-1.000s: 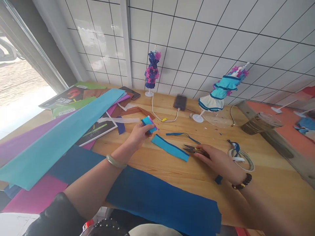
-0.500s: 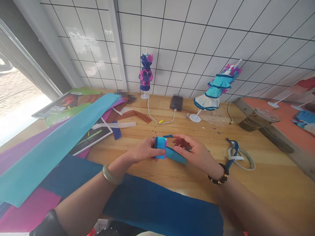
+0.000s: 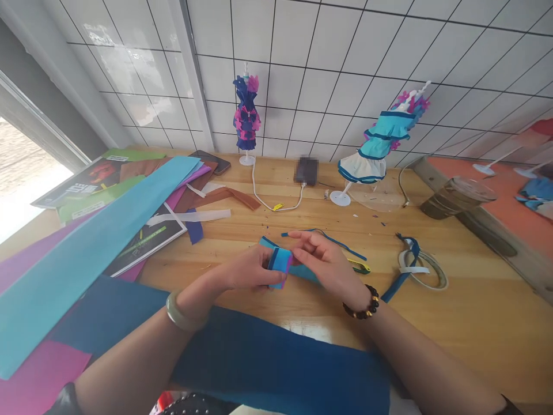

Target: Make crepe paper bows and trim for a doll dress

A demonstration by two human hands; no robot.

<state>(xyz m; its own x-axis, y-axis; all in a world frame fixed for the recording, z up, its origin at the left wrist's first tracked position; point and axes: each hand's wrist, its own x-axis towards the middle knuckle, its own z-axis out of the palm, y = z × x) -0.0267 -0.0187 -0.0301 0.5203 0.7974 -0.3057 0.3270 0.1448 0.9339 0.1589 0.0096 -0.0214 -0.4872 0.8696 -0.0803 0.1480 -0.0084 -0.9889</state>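
Observation:
My left hand [image 3: 246, 268] is closed around a folded strip of light-blue fabric or paper [image 3: 281, 259], its thumb pressed flat on the front. Dark-blue trim runs along the strip's left edge and a purple band along the right. At that purple edge, my right hand [image 3: 322, 259] touches the strip with thumb and finger, the other fingers partly extended. A teal length [image 3: 305, 273] lies below the right hand, partly covered by it. Just beyond is a thin dark-blue strip [image 3: 343, 245], and a yellow-and-black cutter [image 3: 359, 266] shows beside the right hand.
Colored sheets, including a long light-blue one [image 3: 99, 230], and booklets cover the left side. A dark-blue sheet [image 3: 276, 357] spreads along the front. Two dressed stands [image 3: 247, 118] [image 3: 375, 138] rise by the tiled wall. Tape rolls [image 3: 438, 276] and a lidded cup [image 3: 453, 199] sit rightward.
My right hand has moved left to the strip's purple edge. The strip in my left hand is tilted more, and the cutter has come into sight. The view has shifted slightly.

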